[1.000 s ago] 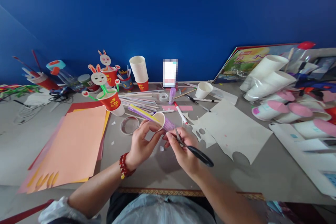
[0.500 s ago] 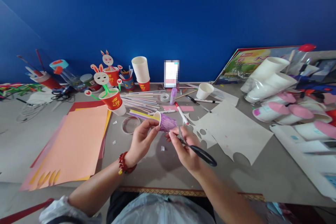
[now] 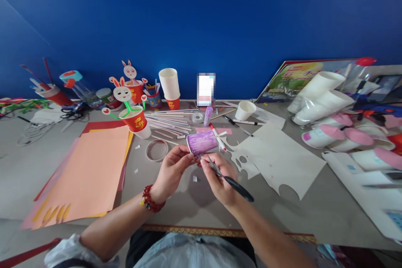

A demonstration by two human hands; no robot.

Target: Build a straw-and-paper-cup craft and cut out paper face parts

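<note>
A paper cup coloured purple on its outside is tilted on its side above the table, its rim facing left. My left hand is closed on it, with thumb and fingers pinching near the lower rim. Close to the cup's lower side, the fingertips of my right hand are pressed together. Black-handled scissors rest in that same hand, their blades pointing toward the cup. Whatever small piece may lie between the fingertips cannot be made out.
Tape rolls, a purple glue stick and paper straws lie behind my hands. Coloured sheets are on the left, cut white paper on the right. Rabbit-topped red cups stand at back left.
The cup has turned and risen slightly, so its purple side faces me more. The yellow and purple strips beside its mouth are out of sight. My right hand has shifted slightly left with the scissors.
</note>
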